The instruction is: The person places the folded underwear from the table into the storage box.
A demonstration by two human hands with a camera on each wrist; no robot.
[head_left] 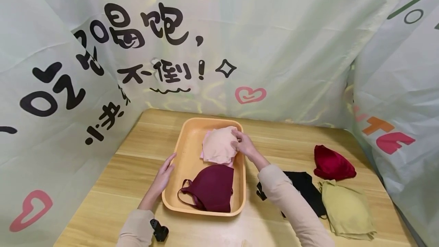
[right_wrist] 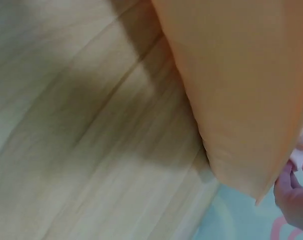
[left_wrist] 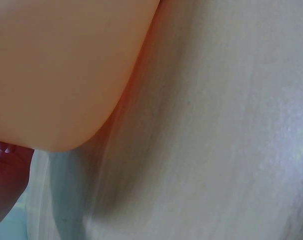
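An orange plastic tray (head_left: pixel 185 151) stands on the wooden table. At its far end lies a folded pale pink bra (head_left: pixel 217 146), with a brighter pink fabric piece (head_left: pixel 202 155) showing under its edge. My right hand (head_left: pixel 244 144) reaches over the tray's right rim and pinches the pale pink bra's right edge. In the right wrist view, the fingers (right_wrist: pixel 286 187) are at the cloth. Nearer to me in the tray sits a folded maroon bra (head_left: pixel 214 188), its strap looped to the left. My left hand (head_left: pixel 164 174) rests against the tray's left rim, fingers fairly straight.
On the table's right side lie a red bra (head_left: pixel 332 163), a black garment (head_left: pixel 308 190) partly behind my right sleeve, and a yellow-green bra (head_left: pixel 348 210). A small black object (head_left: pixel 160 231) is beside my left sleeve. Printed curtains (head_left: pixel 291 48) surround the table (head_left: pixel 120 186).
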